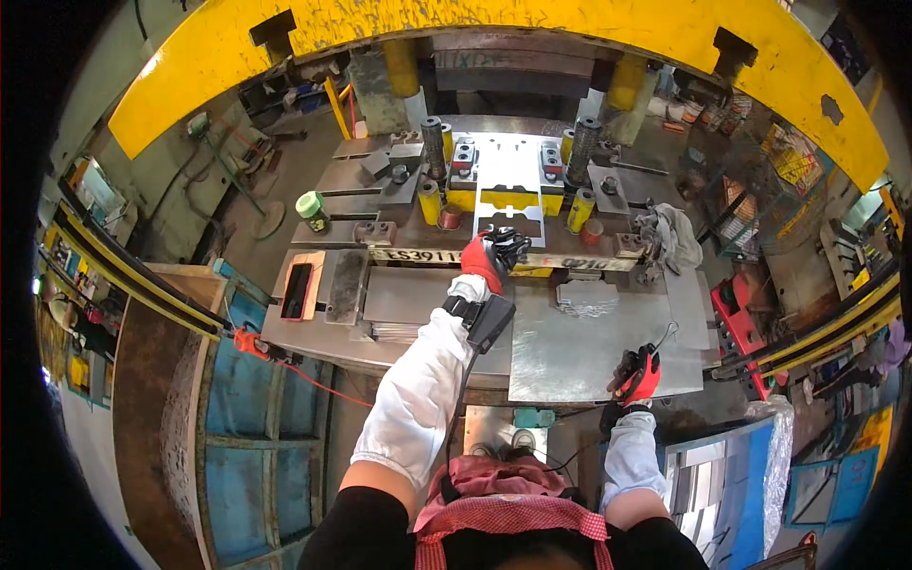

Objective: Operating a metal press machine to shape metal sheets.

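A bright, flat metal sheet with notched cut-outs lies in the press die, between upright guide posts. My left hand, in a red and black glove, is closed at the near edge of this sheet; the fingertips are partly hidden. Farther right and nearer to me, my right hand, gloved alike, is wrapped round a thin metal hook whose bent end points away from me. Beneath that hand spreads a large smooth metal plate. A small stack of thin metal pieces rests on its far part.
A yellow press beam arches across the far side. Left on the bench are a phone and a green-capped jar. A grey rag hangs at the right, near a red rack. Blue-panelled frames stand at lower left.
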The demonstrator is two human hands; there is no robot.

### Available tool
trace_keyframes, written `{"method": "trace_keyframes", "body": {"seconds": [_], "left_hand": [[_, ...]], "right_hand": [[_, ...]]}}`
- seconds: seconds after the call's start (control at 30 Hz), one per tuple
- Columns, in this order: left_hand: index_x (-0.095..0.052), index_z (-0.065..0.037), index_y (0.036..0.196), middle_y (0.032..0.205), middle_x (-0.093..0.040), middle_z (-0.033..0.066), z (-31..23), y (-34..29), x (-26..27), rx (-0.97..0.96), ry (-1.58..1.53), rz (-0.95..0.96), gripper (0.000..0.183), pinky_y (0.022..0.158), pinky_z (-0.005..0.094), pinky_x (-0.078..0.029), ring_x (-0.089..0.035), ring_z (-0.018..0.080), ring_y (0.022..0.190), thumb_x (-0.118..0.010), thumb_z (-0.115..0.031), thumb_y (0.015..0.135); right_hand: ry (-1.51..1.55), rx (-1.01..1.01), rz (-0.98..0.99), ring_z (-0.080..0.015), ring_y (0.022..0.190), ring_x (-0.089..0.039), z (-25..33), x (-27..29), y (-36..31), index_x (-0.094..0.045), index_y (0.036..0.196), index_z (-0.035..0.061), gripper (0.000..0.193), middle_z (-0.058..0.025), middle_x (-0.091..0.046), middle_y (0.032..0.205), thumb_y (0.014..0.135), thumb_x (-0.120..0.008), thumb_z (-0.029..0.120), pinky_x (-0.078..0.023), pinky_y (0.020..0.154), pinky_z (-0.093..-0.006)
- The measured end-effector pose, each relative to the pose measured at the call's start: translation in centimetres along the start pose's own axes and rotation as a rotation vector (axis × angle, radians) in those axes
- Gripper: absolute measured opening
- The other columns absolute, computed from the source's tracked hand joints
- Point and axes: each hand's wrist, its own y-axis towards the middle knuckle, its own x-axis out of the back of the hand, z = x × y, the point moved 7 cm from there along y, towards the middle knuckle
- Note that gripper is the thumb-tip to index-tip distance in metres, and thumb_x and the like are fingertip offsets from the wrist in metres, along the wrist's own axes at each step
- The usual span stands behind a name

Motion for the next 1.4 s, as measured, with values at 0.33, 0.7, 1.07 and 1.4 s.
{"method": "trace_keyframes", "body": {"seconds": [0.33, 0.7, 1.07, 1.4], "left_hand": [[-0.053, 0.003, 0.090, 0.087, -0.062, 0.0238, -0.3, -0.1, 0.1, -0.021, -0.030, 0.027, 0.022, 0.075, 0.0477, -0.054, -0.062, 0.0405, 0.083, -0.044, -0.016, 0.090], [-0.051, 0.007, 0.094, 0.086, -0.061, 0.0218, -0.3, -0.3, -0.2, -0.066, 0.040, 0.026, 0.022, 0.072, 0.0430, -0.056, -0.063, 0.0364, 0.080, -0.042, -0.013, 0.090], [-0.051, 0.008, 0.100, 0.094, -0.061, 0.0230, -0.1, 0.8, 0.7, -0.089, 0.105, 0.119, 0.032, 0.080, 0.0471, -0.052, -0.061, 0.0390, 0.086, -0.038, -0.019, 0.091], [-0.051, 0.006, 0.109, 0.099, -0.060, 0.0228, 0.2, 0.3, 0.3, -0.125, 0.093, 0.109, 0.037, 0.081, 0.0453, -0.052, -0.060, 0.0370, 0.090, -0.040, -0.025, 0.092]], "right_hand": [[0.026, 0.038, -0.053, -0.0183, 0.035, -0.043, 0.5, -0.7, -0.7, -0.046, 0.088, 0.0102, 0.022, -0.0055, -0.050, 0.057, 0.084, -0.057, 0.030, -0.037, 0.028, -0.0318], [-0.019, 0.045, -0.070, -0.0203, 0.037, -0.047, -0.5, 1.7, 1.4, -0.049, 0.094, 0.0093, 0.022, -0.0081, -0.053, 0.061, 0.085, -0.056, 0.028, -0.037, 0.031, -0.0336], [-0.031, 0.078, -0.045, -0.0186, 0.041, -0.048, -0.5, 2.0, 1.6, -0.048, 0.085, 0.0106, 0.028, -0.0049, -0.052, 0.060, 0.084, -0.057, 0.037, -0.041, 0.036, -0.0323], [0.055, 0.078, -0.071, -0.0153, 0.038, -0.045, 0.0, 1.7, 0.8, -0.046, 0.095, 0.0098, 0.017, -0.0060, -0.051, 0.060, 0.086, -0.055, 0.022, -0.039, 0.034, -0.0290]]}}
